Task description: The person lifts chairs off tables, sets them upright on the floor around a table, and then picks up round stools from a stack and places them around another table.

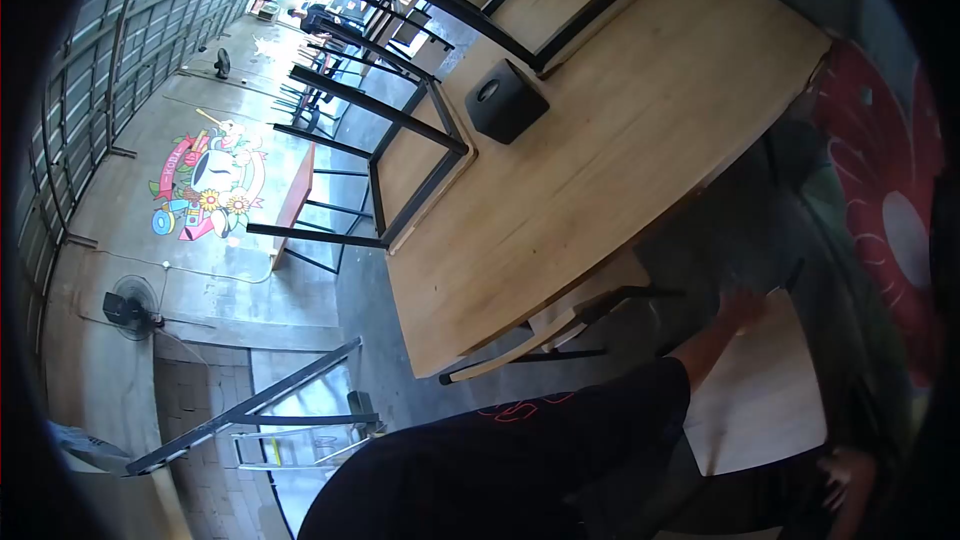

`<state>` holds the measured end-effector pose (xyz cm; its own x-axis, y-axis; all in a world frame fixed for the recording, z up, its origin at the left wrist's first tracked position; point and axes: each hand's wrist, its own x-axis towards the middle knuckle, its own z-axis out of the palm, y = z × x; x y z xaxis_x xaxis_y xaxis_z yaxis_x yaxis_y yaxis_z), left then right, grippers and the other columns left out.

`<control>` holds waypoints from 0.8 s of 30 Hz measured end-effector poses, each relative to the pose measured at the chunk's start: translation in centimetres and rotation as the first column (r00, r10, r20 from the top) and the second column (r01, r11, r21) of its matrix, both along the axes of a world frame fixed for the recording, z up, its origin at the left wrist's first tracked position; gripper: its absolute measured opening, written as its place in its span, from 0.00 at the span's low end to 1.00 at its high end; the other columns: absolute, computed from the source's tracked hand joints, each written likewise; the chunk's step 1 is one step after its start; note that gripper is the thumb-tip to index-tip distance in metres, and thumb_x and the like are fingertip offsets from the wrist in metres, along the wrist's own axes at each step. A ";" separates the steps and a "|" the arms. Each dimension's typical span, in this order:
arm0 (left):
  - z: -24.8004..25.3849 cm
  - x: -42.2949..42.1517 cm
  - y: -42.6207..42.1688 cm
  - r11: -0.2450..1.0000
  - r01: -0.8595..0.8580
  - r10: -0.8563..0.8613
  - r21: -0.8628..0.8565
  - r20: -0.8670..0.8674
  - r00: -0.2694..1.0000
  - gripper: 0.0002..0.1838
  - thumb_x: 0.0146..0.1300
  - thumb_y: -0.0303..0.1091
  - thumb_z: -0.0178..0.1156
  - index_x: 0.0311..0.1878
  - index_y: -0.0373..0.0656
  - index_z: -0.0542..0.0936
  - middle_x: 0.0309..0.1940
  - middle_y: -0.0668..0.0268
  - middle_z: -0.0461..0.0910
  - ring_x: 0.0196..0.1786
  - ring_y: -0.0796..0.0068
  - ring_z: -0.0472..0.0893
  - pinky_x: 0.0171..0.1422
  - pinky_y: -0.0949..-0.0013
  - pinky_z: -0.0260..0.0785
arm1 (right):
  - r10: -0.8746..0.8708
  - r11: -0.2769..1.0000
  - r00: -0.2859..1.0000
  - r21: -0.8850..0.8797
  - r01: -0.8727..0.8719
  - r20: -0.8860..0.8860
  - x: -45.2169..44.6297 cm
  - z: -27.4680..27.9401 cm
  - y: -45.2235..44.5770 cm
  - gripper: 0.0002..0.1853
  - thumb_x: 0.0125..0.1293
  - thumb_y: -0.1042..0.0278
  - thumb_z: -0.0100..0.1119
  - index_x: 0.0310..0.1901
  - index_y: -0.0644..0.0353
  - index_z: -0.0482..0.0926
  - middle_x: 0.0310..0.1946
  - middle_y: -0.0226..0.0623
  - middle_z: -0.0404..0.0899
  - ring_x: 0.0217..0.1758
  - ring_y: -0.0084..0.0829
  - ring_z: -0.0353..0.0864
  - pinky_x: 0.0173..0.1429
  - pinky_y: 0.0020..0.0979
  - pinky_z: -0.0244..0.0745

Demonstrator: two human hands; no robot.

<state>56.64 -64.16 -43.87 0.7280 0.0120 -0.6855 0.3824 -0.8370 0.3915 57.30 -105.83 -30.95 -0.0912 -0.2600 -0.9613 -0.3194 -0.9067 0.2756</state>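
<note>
A pale wooden seat or panel (765, 400) with rounded corners lies at the lower right. My left hand (742, 310), at the end of a black-sleeved arm, is at its upper edge. That hand is dim and blurred, so its grip cannot be made out. Near the lower right corner of the panel is my right hand (845, 475), its fingers apart and nothing visible in them. A dark shirt with red print fills the bottom of the view.
On a large wooden table (600, 160) are upturned black-legged stools (415, 165) and a black box (507, 102). A chair (590, 310) stands by the table's edge. A metal ladder (300, 448) and a fan (130, 308) are at lower left. A distant person (312, 18) is at the top.
</note>
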 end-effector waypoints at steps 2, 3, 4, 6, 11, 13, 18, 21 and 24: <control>-3.8 -2.0 0.5 0.998 -0.007 0.005 0.058 0.026 1.000 0.32 0.67 0.52 0.51 0.73 0.60 0.59 0.71 0.56 0.58 0.74 0.48 0.54 0.68 0.35 0.53 | 0.079 0.997 0.962 0.036 -0.072 -0.260 -3.9 -2.2 -4.9 0.54 0.65 0.59 0.62 0.73 0.40 0.22 0.63 0.64 0.62 0.43 0.65 0.80 0.46 0.70 0.76; -5.1 -3.2 0.5 0.997 -0.030 0.029 0.068 0.010 1.000 0.35 0.65 0.49 0.55 0.74 0.61 0.56 0.73 0.55 0.55 0.74 0.47 0.53 0.68 0.35 0.53 | 0.142 0.989 0.962 0.062 -0.132 -0.234 -4.5 5.7 1.4 0.57 0.61 0.61 0.66 0.74 0.47 0.25 0.63 0.63 0.65 0.44 0.55 0.83 0.48 0.58 0.80; -4.6 -4.8 0.7 0.999 -0.038 0.039 0.032 -0.037 0.999 0.36 0.66 0.51 0.54 0.75 0.62 0.53 0.73 0.53 0.52 0.74 0.47 0.54 0.68 0.34 0.53 | 0.145 0.989 0.963 0.049 -0.137 -0.226 -5.7 12.9 7.3 0.57 0.61 0.61 0.66 0.74 0.47 0.25 0.63 0.63 0.65 0.44 0.55 0.83 0.48 0.58 0.80; -2.8 -9.4 2.4 0.994 -0.083 0.076 -0.066 -0.104 0.992 0.40 0.65 0.52 0.54 0.76 0.63 0.46 0.74 0.49 0.47 0.74 0.44 0.52 0.68 0.34 0.54 | 0.065 0.997 0.997 0.034 -0.067 0.052 -8.7 14.5 7.8 0.49 0.67 0.57 0.60 0.76 0.43 0.32 0.74 0.53 0.47 0.68 0.59 0.63 0.55 0.59 0.75; -4.7 -17.5 1.9 0.994 -0.039 0.028 -0.104 -0.108 0.994 0.42 0.64 0.51 0.55 0.77 0.58 0.46 0.75 0.45 0.42 0.75 0.38 0.48 0.70 0.38 0.54 | 0.203 0.884 0.868 0.298 -0.362 0.453 -11.8 12.8 3.8 0.46 0.68 0.59 0.59 0.75 0.57 0.37 0.70 0.55 0.58 0.68 0.56 0.64 0.64 0.50 0.67; -5.7 -19.2 1.4 0.997 0.011 -0.019 -0.073 -0.109 0.994 0.40 0.65 0.50 0.54 0.76 0.54 0.49 0.75 0.44 0.42 0.75 0.38 0.48 0.72 0.41 0.53 | 0.128 0.937 0.903 0.249 -0.246 0.410 -11.0 13.9 5.5 0.41 0.67 0.60 0.59 0.74 0.61 0.48 0.68 0.54 0.62 0.65 0.51 0.69 0.64 0.48 0.66; -6.1 -25.0 1.5 0.888 0.218 -0.275 -0.405 -0.087 0.957 0.24 0.62 0.45 0.53 0.53 0.35 0.75 0.51 0.44 0.76 0.57 0.46 0.74 0.60 0.48 0.66 | 0.246 0.860 0.830 0.282 -0.425 0.500 -10.5 3.0 -7.6 0.57 0.54 0.66 0.68 0.75 0.59 0.33 0.64 0.58 0.67 0.59 0.46 0.77 0.60 0.38 0.74; -12.7 -32.5 1.2 0.773 0.337 -0.325 -0.538 0.121 0.938 0.17 0.59 0.42 0.55 0.34 0.34 0.78 0.34 0.47 0.79 0.37 0.48 0.79 0.43 0.49 0.70 | 0.293 0.891 0.873 0.219 -0.397 0.390 -7.3 7.6 -1.7 0.56 0.55 0.65 0.66 0.75 0.57 0.32 0.65 0.56 0.67 0.65 0.49 0.71 0.65 0.34 0.68; -10.6 -38.2 -1.3 0.794 0.272 -0.225 -0.544 0.153 0.962 0.15 0.59 0.41 0.56 0.37 0.36 0.78 0.33 0.50 0.79 0.36 0.55 0.80 0.42 0.53 0.70 | 0.323 0.862 0.857 0.249 -0.442 0.401 -5.2 3.9 -5.5 0.57 0.54 0.63 0.68 0.75 0.58 0.34 0.64 0.54 0.68 0.62 0.46 0.73 0.58 0.40 0.74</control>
